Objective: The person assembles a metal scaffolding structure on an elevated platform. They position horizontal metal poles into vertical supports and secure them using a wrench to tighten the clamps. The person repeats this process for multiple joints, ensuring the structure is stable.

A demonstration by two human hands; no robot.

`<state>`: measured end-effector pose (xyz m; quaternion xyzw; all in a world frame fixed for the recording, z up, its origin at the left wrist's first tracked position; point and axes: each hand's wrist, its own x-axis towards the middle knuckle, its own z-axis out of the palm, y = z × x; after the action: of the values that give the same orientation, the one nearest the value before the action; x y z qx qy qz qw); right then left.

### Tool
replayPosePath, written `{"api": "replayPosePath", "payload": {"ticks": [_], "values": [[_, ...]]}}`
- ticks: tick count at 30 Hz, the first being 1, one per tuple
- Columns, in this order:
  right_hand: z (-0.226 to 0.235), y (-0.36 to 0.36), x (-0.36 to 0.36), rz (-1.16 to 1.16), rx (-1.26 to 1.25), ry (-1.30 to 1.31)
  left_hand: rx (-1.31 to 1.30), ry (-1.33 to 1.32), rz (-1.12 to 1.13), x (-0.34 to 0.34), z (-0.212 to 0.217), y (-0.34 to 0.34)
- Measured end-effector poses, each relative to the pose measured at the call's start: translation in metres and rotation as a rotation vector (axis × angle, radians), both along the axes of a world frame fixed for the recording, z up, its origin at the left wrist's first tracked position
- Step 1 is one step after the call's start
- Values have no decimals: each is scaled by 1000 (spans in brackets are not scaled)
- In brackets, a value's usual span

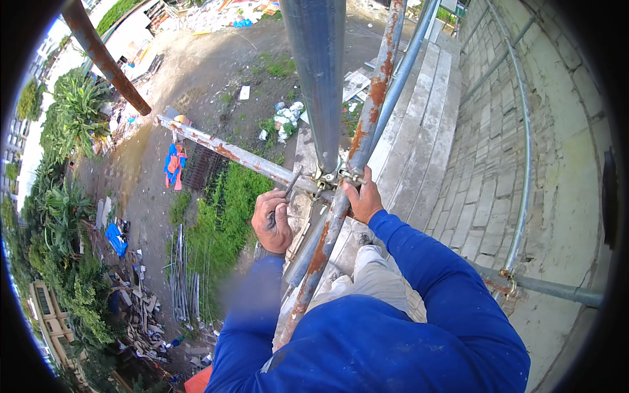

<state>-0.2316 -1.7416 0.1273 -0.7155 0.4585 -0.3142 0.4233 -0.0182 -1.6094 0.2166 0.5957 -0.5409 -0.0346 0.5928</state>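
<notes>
A scaffold clamp [325,177] joins a thick upright grey pipe [316,78] to a white, rust-patched crossbar [229,152] and a rusty diagonal pipe [320,252]. Left of the joint, my left hand [272,223] is closed on a short dark metal rod [292,185], whose far end points up toward the crossbar; its exact kind is not clear. On the right, my right hand [364,198] grips the rusty diagonal pipe just beside the clamp, thumb on top. The undersides of its fingers are hidden.
Grey planks [419,124] run along a block wall [481,177] at right. A thinner pipe [524,131] stands by the wall. Far below at left lie green weeds [232,209], loose metal rods [183,275] and debris. Another rusty pipe [108,59] hangs at upper left.
</notes>
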Motion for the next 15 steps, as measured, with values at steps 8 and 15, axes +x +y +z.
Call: {"api": "replayPosePath", "payload": {"ticks": [8, 15], "values": [[-16, -2, -2, -14, 29, 51, 86, -55, -121, -8, 4, -8], [1, -5, -6, 29, 78, 10, 109, -52, -235, 11, 20, -50]]}}
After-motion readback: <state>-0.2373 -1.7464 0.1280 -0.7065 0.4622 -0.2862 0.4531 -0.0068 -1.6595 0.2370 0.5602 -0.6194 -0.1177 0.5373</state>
